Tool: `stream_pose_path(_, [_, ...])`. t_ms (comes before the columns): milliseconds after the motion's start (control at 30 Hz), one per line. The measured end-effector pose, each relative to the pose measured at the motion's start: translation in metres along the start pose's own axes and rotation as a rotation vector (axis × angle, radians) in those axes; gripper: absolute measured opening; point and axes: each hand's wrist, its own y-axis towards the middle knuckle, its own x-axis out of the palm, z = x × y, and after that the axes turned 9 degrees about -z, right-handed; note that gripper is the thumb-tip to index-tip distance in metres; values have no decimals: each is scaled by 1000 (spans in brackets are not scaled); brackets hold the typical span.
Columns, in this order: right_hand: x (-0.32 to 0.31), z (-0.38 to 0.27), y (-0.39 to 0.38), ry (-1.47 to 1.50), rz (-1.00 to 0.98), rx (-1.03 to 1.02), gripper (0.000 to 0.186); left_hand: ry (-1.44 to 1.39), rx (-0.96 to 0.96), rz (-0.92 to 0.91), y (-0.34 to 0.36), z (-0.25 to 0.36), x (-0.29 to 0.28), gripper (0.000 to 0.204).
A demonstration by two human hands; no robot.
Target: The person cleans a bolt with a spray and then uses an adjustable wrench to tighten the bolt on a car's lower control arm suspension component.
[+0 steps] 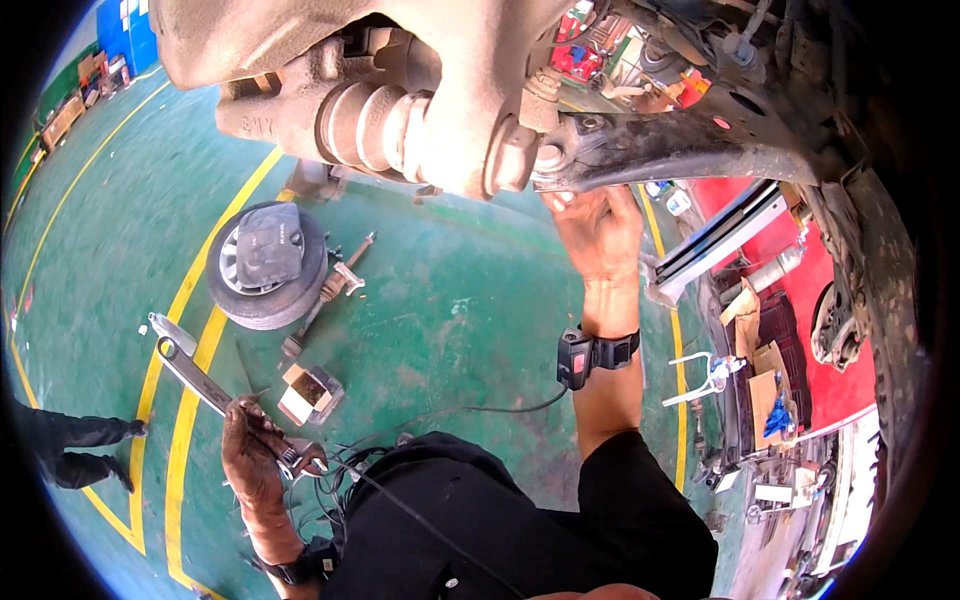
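My left hand (pixel 253 450), dirty at the fingers, is closed around a long grey combination wrench (pixel 200 383) out to the left, its ring end pointing up and away. Small shiny metal pieces show beside the palm; I cannot make out what they are. My right hand (pixel 598 232) reaches up to the underside of a dark suspension control arm (pixel 680 145), next to the bolted joint by the knuckle (pixel 470 110). Its fingers are curled and partly hidden behind the arm, so what they grip cannot be seen. The brake caliper's ribbed boot (pixel 365 125) is close by.
On the green floor lie a wheel (pixel 268 308) with a dark cover on it, a drive shaft (pixel 325 300) and an open small box (pixel 300 395). A cable (pixel 480 408) runs to my right wrist. Someone's legs (pixel 90 450) show at left. Cardboard boxes (pixel 768 400) lie at right.
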Motion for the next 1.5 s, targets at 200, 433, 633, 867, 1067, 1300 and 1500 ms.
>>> stream_pose_path(200, [-16, 2, 1, 134, -109, 6, 32, 27, -36, -46, -2, 1, -4, 30])
stream_pose_path(433, [9, 5, 2, -17, 210, -37, 33, 54, -3, -21, -3, 2, -6, 30])
stream_pose_path(633, [1, 7, 2, 25, 80, -9, 40, 70, -31, -12, -4, 3, -1, 31])
stream_pose_path(867, [-2, 14, 1, -28, 65, -74, 40, 66, -26, -2, -3, 2, -2, 30])
stream_pose_path(1067, [0, 6, -1, 121, 83, -33, 39, 32, -2, 23, -1, 0, 6, 29])
stream_pose_path(1300, [39, 16, 13, -6, 338, -120, 30, 45, -4, -4, 3, 2, 16, 29])
stream_pose_path(1500, [28, 17, 8, 64, 138, -46, 35, 0, -49, -65, 14, 4, 37, 32])
